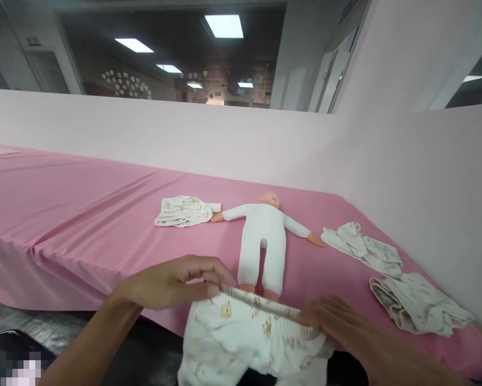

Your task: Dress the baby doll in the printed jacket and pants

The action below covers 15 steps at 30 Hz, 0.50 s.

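White pants (257, 332) with small printed animals and a gathered elastic waistband hang near the table's front edge. My left hand (180, 281) pinches the waistband's left end between thumb and fingers. At the band's right end, my right hand (333, 321) grips it, slightly blurred. Beyond the pants a baby doll (264, 228) in a white bodysuit lies on its back with arms spread, its feet partly hidden behind the waistband.
Pink cloth (104, 214) covers the table. A folded printed garment (184, 210) lies left of the doll. Two more light garments, one farther back (363, 249) and one nearer (421, 303), lie at the right by the wall (417, 187).
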Each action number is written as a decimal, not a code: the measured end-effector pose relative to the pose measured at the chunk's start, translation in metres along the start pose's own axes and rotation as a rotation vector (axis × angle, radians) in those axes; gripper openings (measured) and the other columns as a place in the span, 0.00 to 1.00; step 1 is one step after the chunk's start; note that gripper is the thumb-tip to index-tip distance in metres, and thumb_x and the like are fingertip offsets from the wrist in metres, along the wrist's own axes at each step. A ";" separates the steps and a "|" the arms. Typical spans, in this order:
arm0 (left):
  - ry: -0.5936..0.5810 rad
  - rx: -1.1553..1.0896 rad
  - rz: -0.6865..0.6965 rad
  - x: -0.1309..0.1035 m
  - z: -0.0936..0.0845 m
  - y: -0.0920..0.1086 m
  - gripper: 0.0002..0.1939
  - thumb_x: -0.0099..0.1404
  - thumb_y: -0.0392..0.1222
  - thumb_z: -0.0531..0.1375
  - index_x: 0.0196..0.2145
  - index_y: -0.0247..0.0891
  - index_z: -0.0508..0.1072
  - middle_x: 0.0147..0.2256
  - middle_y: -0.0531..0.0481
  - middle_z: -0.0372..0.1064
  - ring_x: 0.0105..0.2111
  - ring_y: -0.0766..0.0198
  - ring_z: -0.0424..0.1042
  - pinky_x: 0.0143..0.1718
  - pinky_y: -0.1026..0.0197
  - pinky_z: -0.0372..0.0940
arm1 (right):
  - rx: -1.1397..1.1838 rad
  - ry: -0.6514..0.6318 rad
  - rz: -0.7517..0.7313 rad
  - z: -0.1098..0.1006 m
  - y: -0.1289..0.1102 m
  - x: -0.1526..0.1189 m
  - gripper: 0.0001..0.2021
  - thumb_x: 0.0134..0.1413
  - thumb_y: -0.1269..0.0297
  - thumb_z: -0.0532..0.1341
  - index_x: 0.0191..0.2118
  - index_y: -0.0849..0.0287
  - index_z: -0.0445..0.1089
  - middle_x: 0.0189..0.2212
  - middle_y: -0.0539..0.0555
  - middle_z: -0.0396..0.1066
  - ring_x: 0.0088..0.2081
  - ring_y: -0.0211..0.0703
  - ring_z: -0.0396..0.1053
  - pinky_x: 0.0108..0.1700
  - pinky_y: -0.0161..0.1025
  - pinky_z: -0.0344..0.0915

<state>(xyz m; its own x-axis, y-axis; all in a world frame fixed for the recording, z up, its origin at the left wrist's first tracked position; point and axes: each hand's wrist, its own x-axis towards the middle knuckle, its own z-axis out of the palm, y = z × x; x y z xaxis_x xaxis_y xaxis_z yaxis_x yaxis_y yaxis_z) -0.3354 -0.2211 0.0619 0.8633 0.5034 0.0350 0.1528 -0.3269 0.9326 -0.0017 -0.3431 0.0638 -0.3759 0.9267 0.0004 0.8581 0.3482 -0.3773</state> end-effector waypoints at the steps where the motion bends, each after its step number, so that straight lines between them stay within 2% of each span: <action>1: 0.035 0.025 0.051 -0.002 -0.004 0.004 0.11 0.70 0.43 0.55 0.48 0.43 0.72 0.36 0.50 0.68 0.33 0.67 0.63 0.37 0.65 0.61 | 0.005 0.048 0.045 -0.007 -0.008 0.004 0.19 0.48 0.57 0.64 0.49 0.47 0.72 0.50 0.50 0.72 0.47 0.48 0.72 0.43 0.36 0.70; 3: 0.094 0.055 0.132 -0.005 -0.009 0.012 0.09 0.70 0.40 0.55 0.46 0.43 0.73 0.35 0.51 0.68 0.33 0.68 0.64 0.37 0.65 0.62 | 0.027 0.145 0.058 -0.018 -0.028 0.012 0.08 0.51 0.61 0.60 0.38 0.49 0.73 0.40 0.49 0.75 0.39 0.43 0.73 0.38 0.33 0.69; 5: 0.187 0.048 0.162 -0.008 -0.007 0.018 0.08 0.69 0.38 0.57 0.44 0.43 0.73 0.36 0.51 0.68 0.34 0.69 0.66 0.37 0.66 0.63 | 0.085 0.243 0.043 -0.025 -0.047 0.021 0.05 0.49 0.65 0.59 0.33 0.50 0.72 0.33 0.48 0.75 0.35 0.41 0.72 0.34 0.31 0.68; 7: 0.306 -0.029 0.166 -0.010 0.000 0.023 0.06 0.69 0.38 0.58 0.42 0.43 0.73 0.35 0.53 0.68 0.33 0.70 0.66 0.35 0.68 0.63 | 0.198 0.324 0.085 -0.029 -0.060 0.027 0.04 0.48 0.65 0.58 0.32 0.52 0.70 0.31 0.48 0.74 0.33 0.40 0.71 0.31 0.30 0.66; 11: 0.468 -0.254 0.123 -0.007 0.024 0.029 0.02 0.67 0.40 0.60 0.38 0.41 0.71 0.27 0.57 0.64 0.25 0.75 0.62 0.26 0.73 0.59 | 0.505 0.332 0.202 -0.022 -0.068 0.034 0.08 0.55 0.56 0.57 0.34 0.53 0.69 0.27 0.48 0.71 0.29 0.38 0.69 0.32 0.31 0.68; 13: 0.485 -0.331 0.091 -0.002 0.037 0.030 0.04 0.66 0.41 0.62 0.37 0.40 0.70 0.27 0.58 0.63 0.26 0.76 0.61 0.27 0.74 0.58 | 0.633 0.314 0.211 -0.011 -0.070 0.037 0.12 0.55 0.53 0.58 0.40 0.54 0.69 0.29 0.49 0.73 0.31 0.40 0.71 0.34 0.33 0.70; 15: 0.470 -0.402 0.061 0.005 0.050 0.030 0.06 0.65 0.42 0.63 0.37 0.39 0.70 0.28 0.57 0.64 0.27 0.75 0.62 0.28 0.73 0.59 | 0.722 0.310 0.200 0.003 -0.076 0.040 0.16 0.53 0.54 0.60 0.46 0.54 0.68 0.36 0.52 0.74 0.35 0.42 0.73 0.36 0.35 0.71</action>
<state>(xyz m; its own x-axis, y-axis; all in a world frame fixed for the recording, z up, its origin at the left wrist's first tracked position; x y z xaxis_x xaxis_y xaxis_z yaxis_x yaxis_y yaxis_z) -0.3025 -0.2684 0.0724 0.5463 0.8219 0.1614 -0.1623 -0.0852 0.9831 -0.0830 -0.3330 0.0893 -0.0343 0.9957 0.0857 0.4216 0.0922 -0.9021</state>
